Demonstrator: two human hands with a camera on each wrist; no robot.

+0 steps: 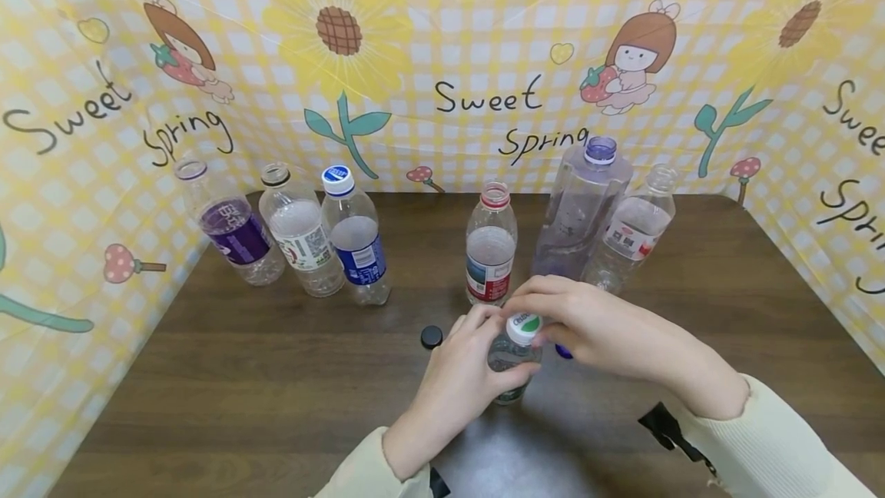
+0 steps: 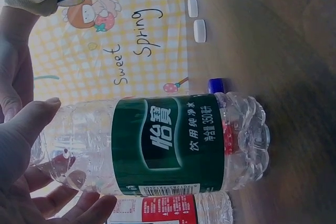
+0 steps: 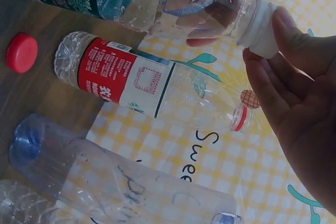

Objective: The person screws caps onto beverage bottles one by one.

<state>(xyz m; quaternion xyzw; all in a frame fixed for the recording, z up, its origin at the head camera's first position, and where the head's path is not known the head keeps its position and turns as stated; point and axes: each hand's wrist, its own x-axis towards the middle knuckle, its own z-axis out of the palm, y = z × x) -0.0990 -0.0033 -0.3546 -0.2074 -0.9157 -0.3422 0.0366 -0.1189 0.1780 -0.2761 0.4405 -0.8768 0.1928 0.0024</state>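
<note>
A clear plastic bottle (image 2: 168, 177) with a green label stands upright on the table in front of me. My left hand (image 1: 459, 367) grips it around the upper part, thumb on one side and fingers on the other. At its mouth sits a white cap (image 3: 263, 31) with a green and white top. My right hand (image 1: 588, 321) pinches this cap between thumb and fingers. Just behind stands an uncapped bottle (image 3: 115, 72) with a red and white label. A black cap (image 1: 432, 336) lies left of my left hand, and a blue cap (image 1: 564, 350) shows under my right hand.
At the back left are a purple-label bottle (image 1: 238, 233), a white-label bottle (image 1: 300, 237) and a blue-label bottle (image 1: 356, 244) with its cap on. Back right stand a large purplish bottle (image 1: 577, 206) and a pink-label bottle (image 1: 632, 229). A red cap (image 3: 22, 52) and white caps (image 2: 199, 31) lie around.
</note>
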